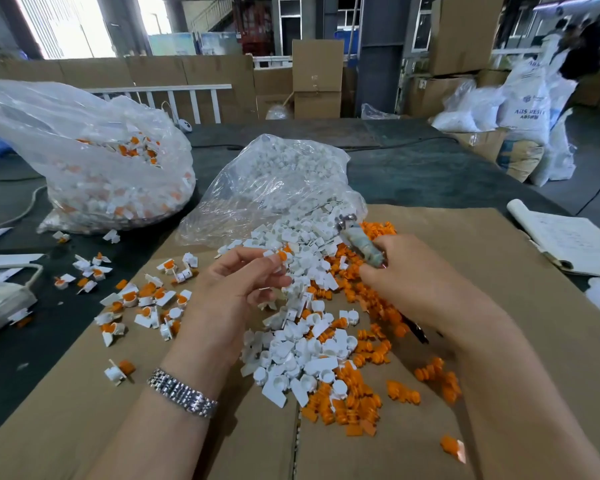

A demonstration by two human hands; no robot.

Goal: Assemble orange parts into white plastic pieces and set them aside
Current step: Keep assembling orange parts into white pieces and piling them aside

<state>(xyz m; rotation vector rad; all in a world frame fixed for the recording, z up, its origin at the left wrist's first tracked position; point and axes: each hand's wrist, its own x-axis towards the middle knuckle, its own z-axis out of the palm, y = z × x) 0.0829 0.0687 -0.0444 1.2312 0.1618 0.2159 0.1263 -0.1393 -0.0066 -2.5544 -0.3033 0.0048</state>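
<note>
My left hand [238,289] pinches a white plastic piece with an orange part in it [280,257] above the pile. My right hand [420,275] grips a wrapped-handle tool [362,244], metal tip pointing up and away. A heap of loose white plastic pieces [302,351] lies between my hands on the cardboard sheet [499,258]. Loose orange parts [357,403] spread along the heap's right side. Assembled white-and-orange pieces [146,303] lie scattered to the left.
A clear bag of white pieces [278,181] lies open behind the heap. A bigger bag of assembled pieces [111,168] sits at the back left. Papers [568,240] lie at the right, a white object [0,299] at the left edge. Boxes and sacks stand beyond.
</note>
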